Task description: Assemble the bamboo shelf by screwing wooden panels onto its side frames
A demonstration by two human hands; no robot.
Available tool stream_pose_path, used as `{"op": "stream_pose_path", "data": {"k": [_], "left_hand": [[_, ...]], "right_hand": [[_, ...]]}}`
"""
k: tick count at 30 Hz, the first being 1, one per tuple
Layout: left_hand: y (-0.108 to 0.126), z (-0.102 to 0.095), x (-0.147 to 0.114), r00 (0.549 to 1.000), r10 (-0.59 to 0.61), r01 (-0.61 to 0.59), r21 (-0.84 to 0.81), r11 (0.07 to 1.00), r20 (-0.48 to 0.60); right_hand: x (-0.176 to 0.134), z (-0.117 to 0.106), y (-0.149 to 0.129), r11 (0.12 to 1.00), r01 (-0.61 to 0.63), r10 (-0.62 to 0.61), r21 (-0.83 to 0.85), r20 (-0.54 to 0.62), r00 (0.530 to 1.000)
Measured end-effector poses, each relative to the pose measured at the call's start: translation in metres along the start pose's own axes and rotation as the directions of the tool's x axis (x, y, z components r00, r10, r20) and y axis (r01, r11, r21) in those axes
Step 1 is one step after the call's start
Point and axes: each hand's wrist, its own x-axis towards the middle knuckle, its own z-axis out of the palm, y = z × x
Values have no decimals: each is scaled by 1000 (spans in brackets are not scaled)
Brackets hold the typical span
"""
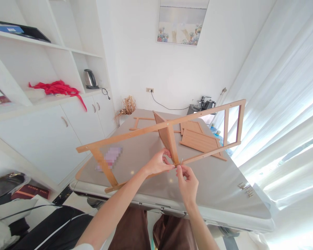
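A ladder-like wooden frame (135, 133) stands on its edge across the table, with a wooden shelf panel (165, 133) joined crosswise between its two long rails. My left hand (160, 162) is closed at the near corner where the panel meets the lower rail, thumb and fingers gripping the wood. At that same joint my right hand (187, 180) pinches a thin metal hex key (182, 161), its short end sticking up beside the fingertips. The key's lower tip and any screw under it are hidden by my fingers.
Loose wooden panels (200, 140) and another small frame (143, 118) lie towards the back of the table (211, 187). Several brass-coloured screws (246, 190) lie at the right. A blurred paper (111, 158) is at the left. White curtains (289, 104) hang beyond the right edge.
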Motion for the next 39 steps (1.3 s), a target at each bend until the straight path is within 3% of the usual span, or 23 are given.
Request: {"op": "stream_pose_path", "data": {"k": [9,15,21,25,33,39], "left_hand": [[-2,-2,2,1000,12,-12,4,1000,13],[-9,-1,4,1000,27,-27,-12,1000,0],[-8,-2,5,999,41,-41,-5,999,-12],[-7,1,7,999,36,-36,-32,999,-12],[-8,1,9,998,46,-45,38,998,-32],[-10,-1,10,999,40,-40,4,999,9]], "right_hand": [[-3,-3,11,996,-3,2,94,11,1000],[-10,-10,27,999,-49,50,-15,84,995],[-13,-8,20,989,90,-90,-117,6,996],[-14,-3,18,999,12,-11,-36,18,1000],[-6,1,8,986,-11,-14,167,146,989],[-4,0,4,999,45,-42,-30,75,996]]}}
